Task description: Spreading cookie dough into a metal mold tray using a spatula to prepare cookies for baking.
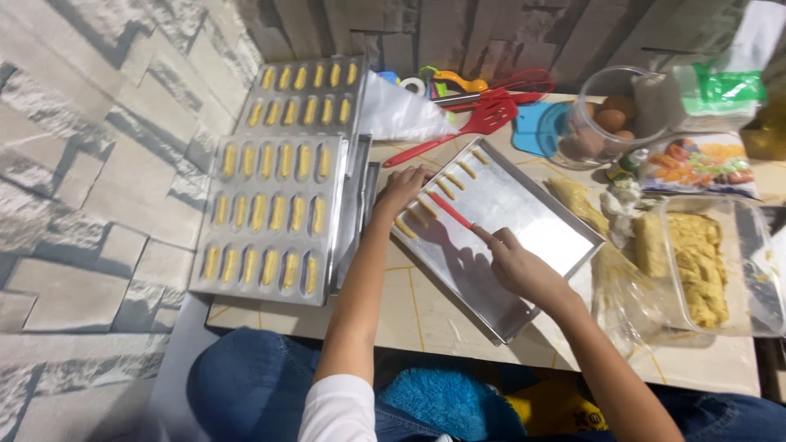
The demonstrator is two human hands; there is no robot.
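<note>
Stone-patterned walls surround a metal tray; right hand pinches a red stick, left hand, fingers curled, touches dough strips.

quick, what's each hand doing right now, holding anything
Left hand: fingers curled at the baking tray edge, touching dough strips.
Right hand: index finger on red stick; grip unclear.

Bare metal is lying open across the lower right half of the baking tray, giving a hand room to pass. Dough strips are crowding its upper left end. Filled moulds are blocking the left of the frame; a dough tub is closing the right; a red spatula is lying above.
</note>
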